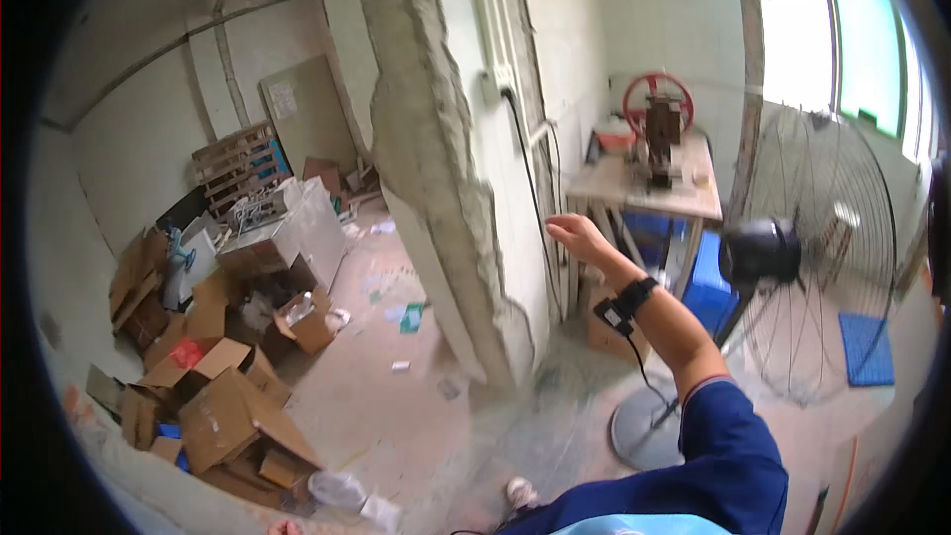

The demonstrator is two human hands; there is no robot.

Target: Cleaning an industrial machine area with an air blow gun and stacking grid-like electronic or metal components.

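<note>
My right hand (582,239) reaches forward at mid-height, its fingers loosely bent with the thumb apart, and nothing shows in it. Its fingertips appear beside a black cable (523,144) hanging from a wall socket (497,82); whether they touch cannot be told. A black strap with a small device (616,316) and a lead sits on that forearm. Only a small bit of my left hand (285,527) shows at the lower edge; its fingers are mostly hidden. Right of my arm stands a large pedestal fan (763,252) with a wire cage and round base (639,431).
A rough broken wall end (421,129) divides the rooms. Beyond my hand, a table (634,193) bears a machine with a red handwheel (658,104). Cardboard boxes (223,421), a wooden pallet (238,168) and a white cabinet (317,228) crowd the left. Scraps litter the floor.
</note>
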